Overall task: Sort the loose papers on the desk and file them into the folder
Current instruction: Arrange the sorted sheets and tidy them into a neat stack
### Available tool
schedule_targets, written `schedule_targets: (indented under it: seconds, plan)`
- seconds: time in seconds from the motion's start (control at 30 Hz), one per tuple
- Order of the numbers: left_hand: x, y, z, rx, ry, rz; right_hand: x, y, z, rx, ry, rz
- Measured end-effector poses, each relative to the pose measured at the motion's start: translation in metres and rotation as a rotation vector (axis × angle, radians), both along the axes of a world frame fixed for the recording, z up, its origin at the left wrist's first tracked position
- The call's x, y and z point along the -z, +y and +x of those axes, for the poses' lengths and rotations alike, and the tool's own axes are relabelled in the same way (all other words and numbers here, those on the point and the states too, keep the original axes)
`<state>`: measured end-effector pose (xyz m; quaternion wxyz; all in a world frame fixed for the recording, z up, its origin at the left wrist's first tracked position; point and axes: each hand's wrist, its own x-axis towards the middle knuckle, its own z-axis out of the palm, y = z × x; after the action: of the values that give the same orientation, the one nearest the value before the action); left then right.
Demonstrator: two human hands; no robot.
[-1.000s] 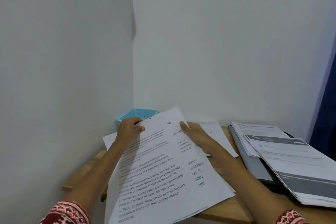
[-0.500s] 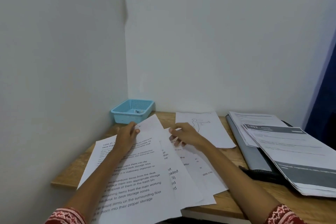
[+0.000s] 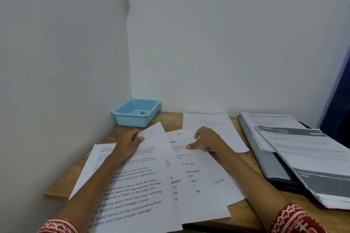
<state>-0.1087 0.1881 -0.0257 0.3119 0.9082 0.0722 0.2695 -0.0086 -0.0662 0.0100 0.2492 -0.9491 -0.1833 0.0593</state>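
Several white printed sheets lie fanned and overlapping on the wooden desk (image 3: 171, 119) in front of me. My left hand (image 3: 129, 143) pinches the top edge of the leftmost large-print sheet (image 3: 140, 193), thumb on top. My right hand (image 3: 207, 143) rests on the neighbouring sheet (image 3: 186, 172) with its index finger stretched out to the left over the text. A sheet with a line drawing (image 3: 229, 134) lies just beyond my right hand. The grey folder (image 3: 265, 159) lies at the right, with a stack of printed papers (image 3: 310, 159) on top of it.
A light blue plastic basket (image 3: 136, 113) with small items sits in the back left corner against the walls. White walls close the desk on the left and the back. A dark blue curtain (image 3: 339, 89) hangs at the far right.
The sheets I held raised a second ago now lie flat and fanned out on the desk. My right hand has shifted onto the second sheet; my left hand stays at the top edge.
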Motion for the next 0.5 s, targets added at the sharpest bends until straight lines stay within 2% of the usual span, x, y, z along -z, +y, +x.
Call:
schedule_targets:
  seconds: [0.2,0.5]
  plan:
    - [-0.002,-0.008,0.001,-0.002,0.005,0.021,0.008,0.0,0.01,-0.007,0.051,0.073]
    - [0.002,-0.002,0.007,-0.052,0.035,0.051,0.014,0.0,0.014,-0.027,0.001,0.069]
